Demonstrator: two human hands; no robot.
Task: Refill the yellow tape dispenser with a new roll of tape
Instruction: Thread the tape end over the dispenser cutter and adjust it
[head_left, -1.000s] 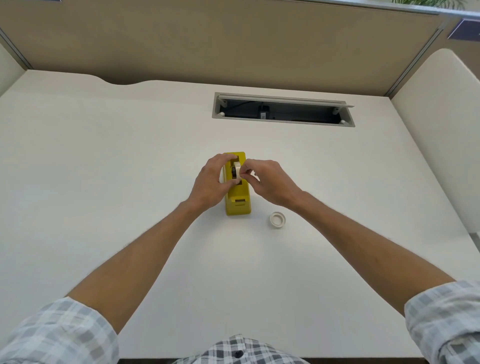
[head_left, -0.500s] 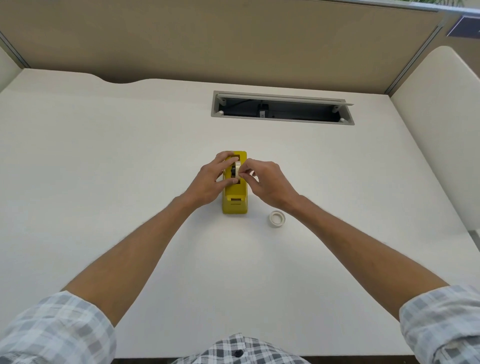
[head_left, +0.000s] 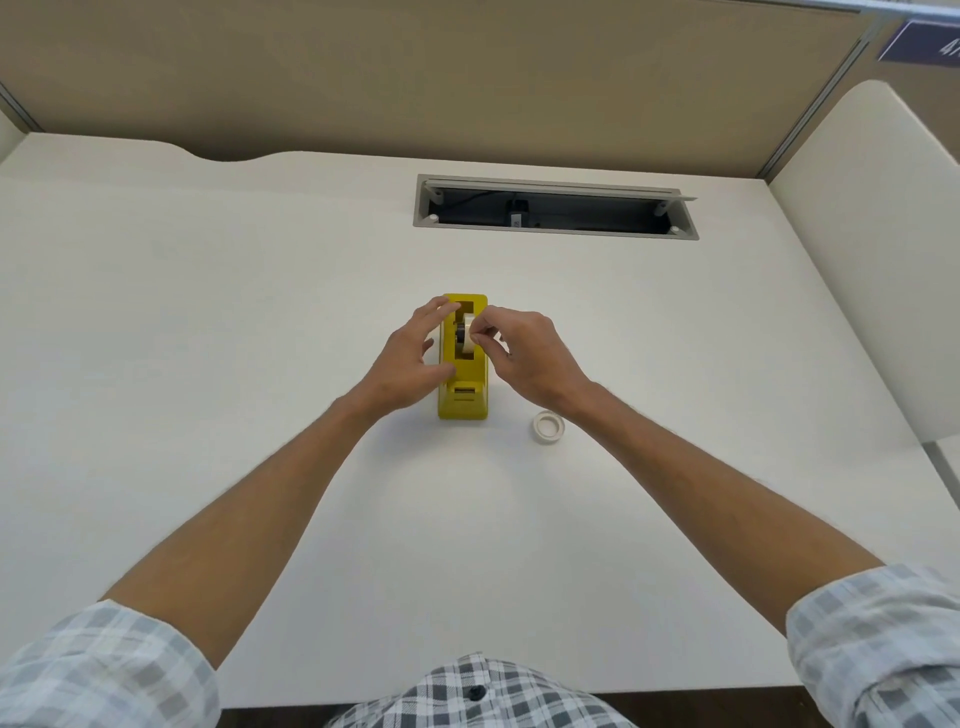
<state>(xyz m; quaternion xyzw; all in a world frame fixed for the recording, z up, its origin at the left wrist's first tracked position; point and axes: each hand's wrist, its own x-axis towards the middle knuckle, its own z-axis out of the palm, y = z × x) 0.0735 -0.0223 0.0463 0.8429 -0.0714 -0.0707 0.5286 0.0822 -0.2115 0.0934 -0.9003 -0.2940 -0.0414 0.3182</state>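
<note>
So, yellow tape dispenser mid-frame on bench | right hand pinches new roll in its slot | left hand relaxed, steadying side | seat hub evenly, don't tilt.

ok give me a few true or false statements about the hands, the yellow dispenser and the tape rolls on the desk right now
1. The yellow plastic tape dispenser stands on the white desk. True.
2. The right hand pinches the pale tape roll sitting in the dispenser's slot. True.
3. The small white ring-shaped roll lies left of the dispenser. False: it lies to its right, near the right forearm.
4. The left hand rests flat on the desk, far from the dispenser. False: it touches the dispenser's left side.
5. The open grey cable tray is beyond the dispenser. True.
</note>
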